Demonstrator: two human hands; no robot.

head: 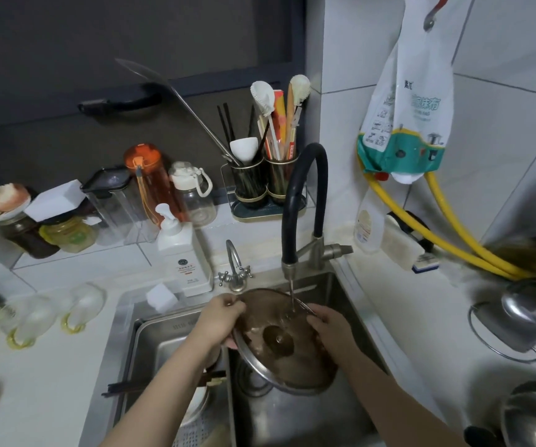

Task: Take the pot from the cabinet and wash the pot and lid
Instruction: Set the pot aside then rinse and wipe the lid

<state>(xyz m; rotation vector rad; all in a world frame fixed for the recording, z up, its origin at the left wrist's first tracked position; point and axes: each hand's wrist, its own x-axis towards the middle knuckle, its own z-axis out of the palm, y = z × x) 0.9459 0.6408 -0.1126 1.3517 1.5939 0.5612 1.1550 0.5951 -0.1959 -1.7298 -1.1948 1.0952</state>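
A glass pot lid [279, 359] with a steel rim and a dark knob is tilted over the right basin of the sink [331, 285]. My left hand [221, 321] grips its left rim. My right hand [331, 327] holds its right edge, fingers on the glass. A thin stream of water falls from the black hose tap [305, 195] onto the lid's upper right part. Steel pots [528, 324] stand on the counter at the right; I cannot tell which is the task's pot.
The left basin [163, 343] holds a white bowl, a strainer and dark chopsticks. A soap dispenser [182, 253] and white sponge [162, 296] sit behind the sink. Bottles and jars line the back left. Yellow hoses [447, 240] run along the right wall.
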